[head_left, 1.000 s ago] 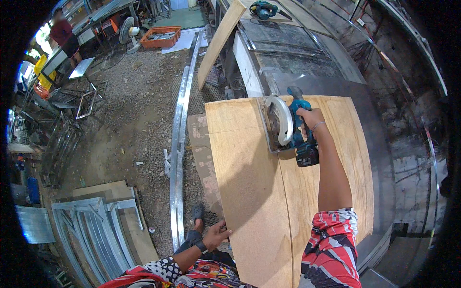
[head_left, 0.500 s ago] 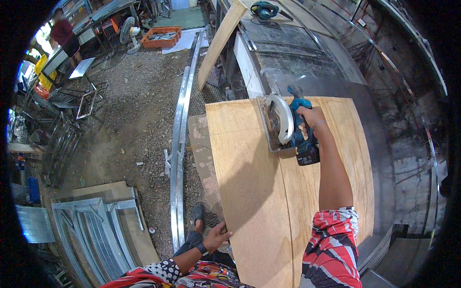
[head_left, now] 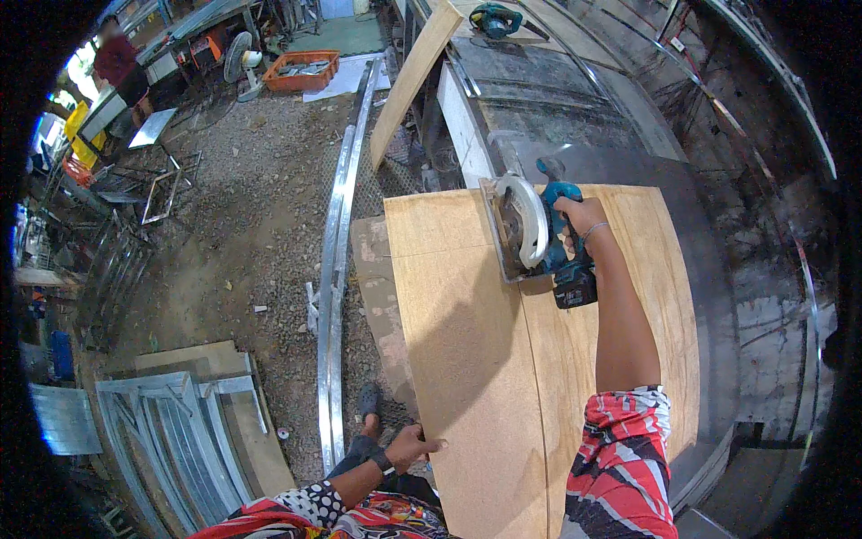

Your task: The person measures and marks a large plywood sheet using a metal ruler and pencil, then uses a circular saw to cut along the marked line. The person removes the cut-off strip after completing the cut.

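Note:
My right hand (head_left: 584,221) is wrapped round the handle of a teal and black cordless circular saw (head_left: 536,229). The saw's base rests on the far part of a large plywood sheet (head_left: 458,377), its pale blade guard facing left. From the saw back toward me, a straight cut line runs along the sheet. At the sheet's near left edge, my left hand (head_left: 411,449) grips the wood, thumb on the top face; the fingers beneath are partly hidden. The blade's lower part is out of sight.
A metal-topped bench (head_left: 557,121) extends beyond the sheet, with another teal power tool (head_left: 496,20) on it. A leaning plank (head_left: 413,85) stands left of the bench. Long metal channels (head_left: 334,269) and steel frames (head_left: 175,440) lie on the gravel. A person (head_left: 118,67) is at far left.
My left hand has shifted slightly right, and its thumb now lies over the plywood's edge. The saw and my right hand look almost unmoved.

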A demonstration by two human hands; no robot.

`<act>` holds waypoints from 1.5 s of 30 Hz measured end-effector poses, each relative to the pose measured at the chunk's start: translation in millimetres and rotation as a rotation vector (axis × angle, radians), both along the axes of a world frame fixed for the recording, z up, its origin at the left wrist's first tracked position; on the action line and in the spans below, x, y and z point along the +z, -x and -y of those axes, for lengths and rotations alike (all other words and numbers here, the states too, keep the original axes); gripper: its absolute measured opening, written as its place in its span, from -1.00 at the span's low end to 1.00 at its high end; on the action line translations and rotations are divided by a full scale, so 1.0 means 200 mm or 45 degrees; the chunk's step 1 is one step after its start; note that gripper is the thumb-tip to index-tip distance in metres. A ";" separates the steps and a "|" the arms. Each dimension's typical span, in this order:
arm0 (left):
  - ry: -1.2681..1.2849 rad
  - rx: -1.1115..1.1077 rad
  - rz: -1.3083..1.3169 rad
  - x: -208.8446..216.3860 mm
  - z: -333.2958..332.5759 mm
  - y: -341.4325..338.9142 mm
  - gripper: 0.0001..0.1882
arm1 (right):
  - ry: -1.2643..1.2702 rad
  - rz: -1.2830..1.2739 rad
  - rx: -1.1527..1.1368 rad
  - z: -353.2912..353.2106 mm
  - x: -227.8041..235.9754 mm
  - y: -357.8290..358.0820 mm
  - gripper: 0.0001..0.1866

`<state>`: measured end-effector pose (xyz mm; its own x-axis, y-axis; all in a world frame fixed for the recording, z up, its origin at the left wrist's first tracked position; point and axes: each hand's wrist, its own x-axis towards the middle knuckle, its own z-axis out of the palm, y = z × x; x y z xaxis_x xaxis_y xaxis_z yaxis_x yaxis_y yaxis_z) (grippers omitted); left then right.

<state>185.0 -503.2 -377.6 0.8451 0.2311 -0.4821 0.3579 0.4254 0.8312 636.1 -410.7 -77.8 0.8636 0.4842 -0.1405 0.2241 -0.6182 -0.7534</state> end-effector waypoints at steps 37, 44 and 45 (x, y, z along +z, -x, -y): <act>0.052 -0.231 -0.278 0.30 -0.03 0.05 -0.42 | -0.048 0.037 -0.011 -0.08 0.11 0.06 -0.67; 0.203 -0.027 -0.032 0.03 0.08 0.10 -0.43 | -0.057 -0.023 -0.008 -0.12 0.14 0.08 -0.65; 0.188 -0.071 -0.107 0.11 0.05 0.10 -0.43 | -0.056 -0.033 -0.026 -0.12 0.14 0.08 -0.64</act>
<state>165.6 -513.7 -356.4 0.8099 0.1066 -0.5768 0.4497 0.5185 0.7273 620.4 -387.5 -50.5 0.8696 0.4729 -0.1420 0.1918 -0.5887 -0.7853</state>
